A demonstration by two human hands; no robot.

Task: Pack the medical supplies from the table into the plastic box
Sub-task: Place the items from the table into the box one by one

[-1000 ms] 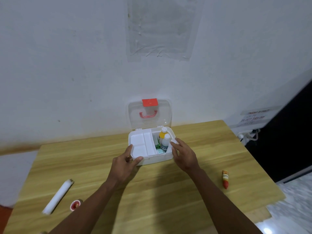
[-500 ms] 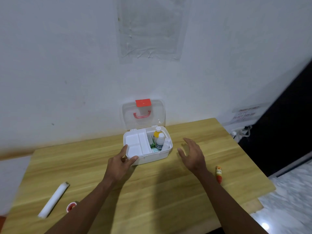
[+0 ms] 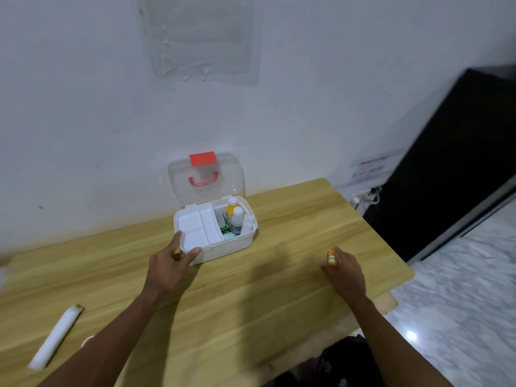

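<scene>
The white plastic box (image 3: 240,244) stands open on the wooden table (image 3: 251,308), its clear lid (image 3: 206,177) with a red handle leaning against the wall. A white tray insert (image 3: 195,229) fills its left half; a yellow bottle (image 3: 231,209) and white bottles (image 3: 237,220) stand in the right half. My left hand (image 3: 170,269) grips the box's front left corner. My right hand (image 3: 346,275) closes thumb and fingers around a small orange tube (image 3: 331,256) lying on the table right of the box.
A white roll (image 3: 55,336) lies near the table's left front edge, with a small red-and-white round item (image 3: 88,340) beside it, partly hidden by my left arm. The table's right edge drops to a marble floor (image 3: 460,289); a dark panel (image 3: 452,163) stands at right.
My right hand left the box's right side, swept right across the table and closed on the orange tube. My left hand stayed on the box corner. The camera view turned slightly.
</scene>
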